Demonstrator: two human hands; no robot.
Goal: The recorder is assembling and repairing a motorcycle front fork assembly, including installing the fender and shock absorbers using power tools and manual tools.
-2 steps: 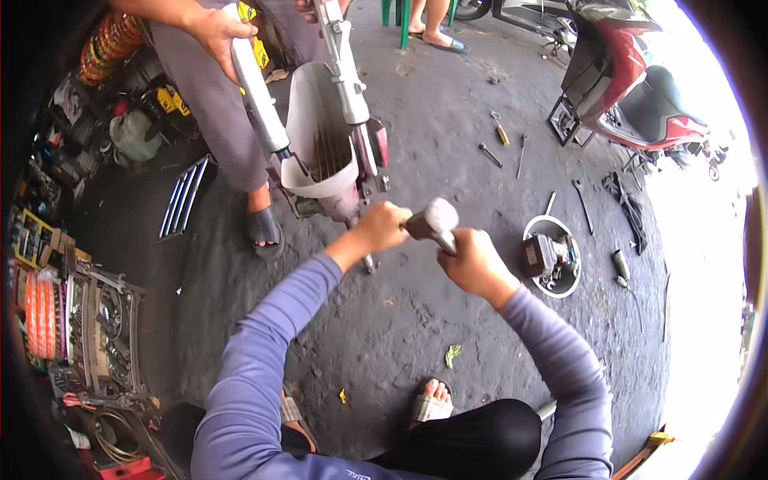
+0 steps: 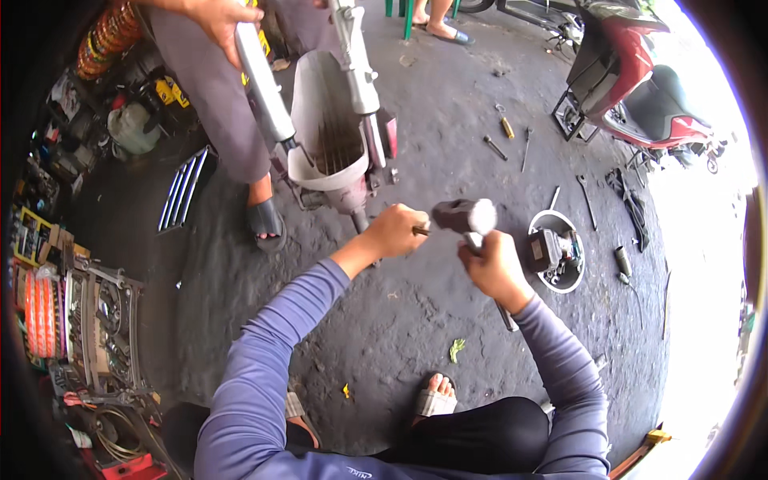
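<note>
My left hand (image 2: 396,230) is closed around a thin metal rod, perhaps a punch or chisel, whose dark end (image 2: 421,231) sticks out toward the right. It is just below the lower end of a motorcycle front fork (image 2: 356,72); the rod's other end is hidden. My right hand (image 2: 498,270) grips a hammer (image 2: 458,216) by its handle, the head a short gap to the right of the rod. A pale mudguard (image 2: 320,88) sits between the fork's two legs. Another person's hand (image 2: 222,24) holds the left leg at its top.
A round bowl with tools and a dark block (image 2: 552,282) stands on the floor to the right. Wrenches (image 2: 586,204) and a yellow-handled screwdriver (image 2: 507,126) lie beyond it. A red scooter (image 2: 624,72) is at the far right. At left stands a tool rack (image 2: 104,320).
The hammer has swung to the right, away from the rod's end, with my right hand. My left hand has shifted slightly right and stays closed.
</note>
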